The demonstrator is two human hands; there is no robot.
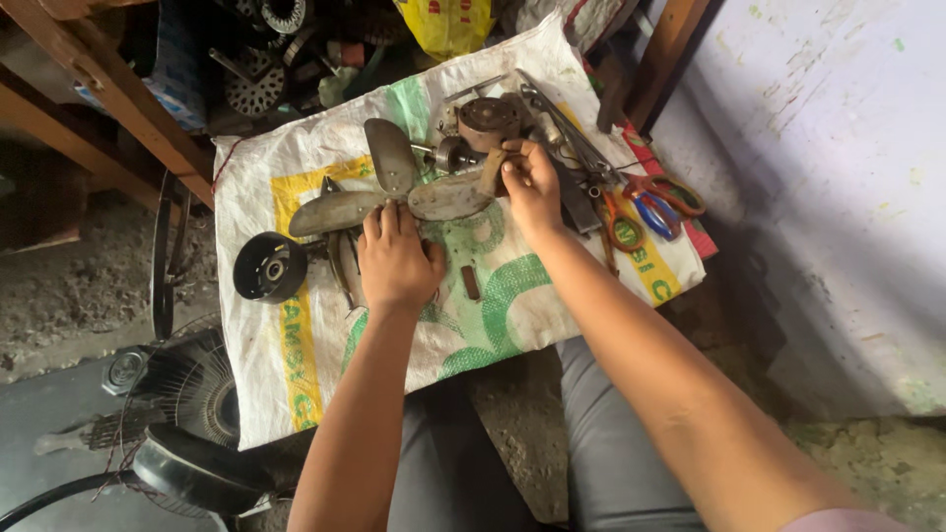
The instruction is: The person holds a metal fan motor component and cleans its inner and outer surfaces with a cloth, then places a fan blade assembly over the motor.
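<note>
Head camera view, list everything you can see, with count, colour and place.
Woven sack: one, white with green and yellow print, spread on the ground.
Fan blade: one, three-bladed, dull grey, on the sack's middle.
Round motor cover: one, black, at the sack's left edge.
Motor part: one, rusty brown, top of the sack.
Scissors: one pair, red and blue handles, right side.
Pliers: one, orange-handled, beside the scissors.
Fan grille: one, dark wire, lower left.
Left hand: pressing on the blade hub.
Right hand: pinching a blade tip.
</note>
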